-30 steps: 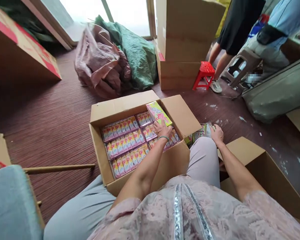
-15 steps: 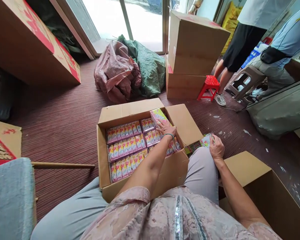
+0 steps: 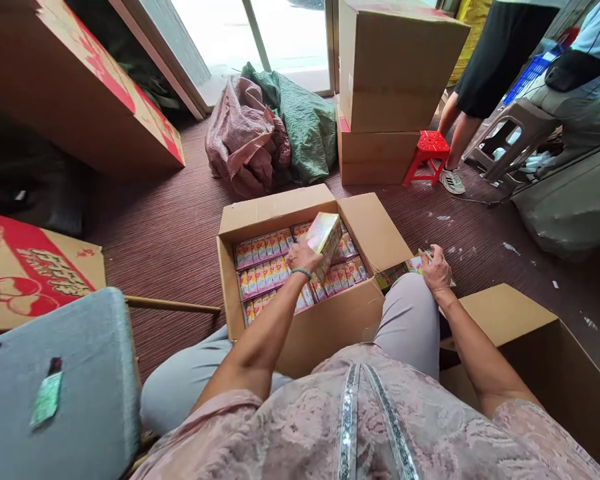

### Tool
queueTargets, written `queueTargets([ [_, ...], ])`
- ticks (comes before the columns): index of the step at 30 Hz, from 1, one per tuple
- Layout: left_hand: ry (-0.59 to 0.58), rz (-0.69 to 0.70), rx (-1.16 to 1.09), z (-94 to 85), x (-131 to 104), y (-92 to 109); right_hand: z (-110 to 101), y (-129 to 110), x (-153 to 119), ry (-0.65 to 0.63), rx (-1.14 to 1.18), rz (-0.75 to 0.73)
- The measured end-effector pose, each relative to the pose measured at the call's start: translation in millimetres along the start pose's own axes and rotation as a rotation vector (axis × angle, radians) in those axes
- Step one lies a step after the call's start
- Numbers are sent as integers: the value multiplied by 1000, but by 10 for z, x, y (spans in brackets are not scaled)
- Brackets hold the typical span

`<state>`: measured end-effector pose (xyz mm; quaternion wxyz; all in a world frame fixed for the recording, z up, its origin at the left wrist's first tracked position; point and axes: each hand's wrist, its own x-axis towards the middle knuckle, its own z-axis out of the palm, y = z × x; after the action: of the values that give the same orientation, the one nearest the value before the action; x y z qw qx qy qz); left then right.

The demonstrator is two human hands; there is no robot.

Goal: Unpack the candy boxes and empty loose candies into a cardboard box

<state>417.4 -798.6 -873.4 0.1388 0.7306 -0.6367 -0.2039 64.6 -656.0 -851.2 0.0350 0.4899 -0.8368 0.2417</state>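
My left hand (image 3: 304,257) grips a small pink and yellow-green display box (image 3: 326,233), tilted above the contents of an open cardboard carton (image 3: 305,333). Inside the carton, rows of similar boxes stand side by side, their fronts showing pink, yellow and white wrapped packets (image 3: 264,277). To the right, beyond my knee, my right hand (image 3: 436,270) has its fingers bent over the edge of another colourful box (image 3: 414,264). That box lies beside the carton's right flap, and my knee partly hides it.
A second open carton (image 3: 510,313) stands at my right. Ahead are woven sacks (image 3: 305,127), stacked cartons (image 3: 405,73) and a red stool (image 3: 431,150). Two people (image 3: 495,60) are at the right. A blue-grey padded seat (image 3: 80,353) is at my left, near printed cartons (image 3: 40,267).
My left hand has moved left and lifted the display box, which now tilts over the rows. My right hand stays by the other box with its fingers slightly raised. The view has shifted left.
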Motion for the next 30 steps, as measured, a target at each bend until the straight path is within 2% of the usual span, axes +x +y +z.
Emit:
queueTargets([
  [3,80,284,8,-291,-428,-428,-95,-283,-174,11,55,-90],
  [5,64,442,-20,-372,-768,-716,-140,-615,-370,-63,78,-272],
  [8,-5,510,-22,-307,-1209,-1030,-151,-1211,-712,-338,33,-640],
  [11,57,445,-70,-117,-1467,-1176,-92,-1726,-1006,-595,-137,-901],
  [15,200,376,-251,69,-1585,-1240,-15,-2184,-1257,-745,-362,-1074],
  [18,204,359,-340,116,-1600,-1272,-36,-2464,-1389,-793,-475,-1195],
  [21,195,390,-374,158,-1595,-1301,-97,-2699,-1499,-807,-586,-1246],
  [25,194,422,-381,243,-1588,-1329,-145,-2857,-1593,-823,-656,-1248],
  [30,205,436,-378,290,-1589,-1359,-141,-2830,-1599,-821,-704,-1204],
])
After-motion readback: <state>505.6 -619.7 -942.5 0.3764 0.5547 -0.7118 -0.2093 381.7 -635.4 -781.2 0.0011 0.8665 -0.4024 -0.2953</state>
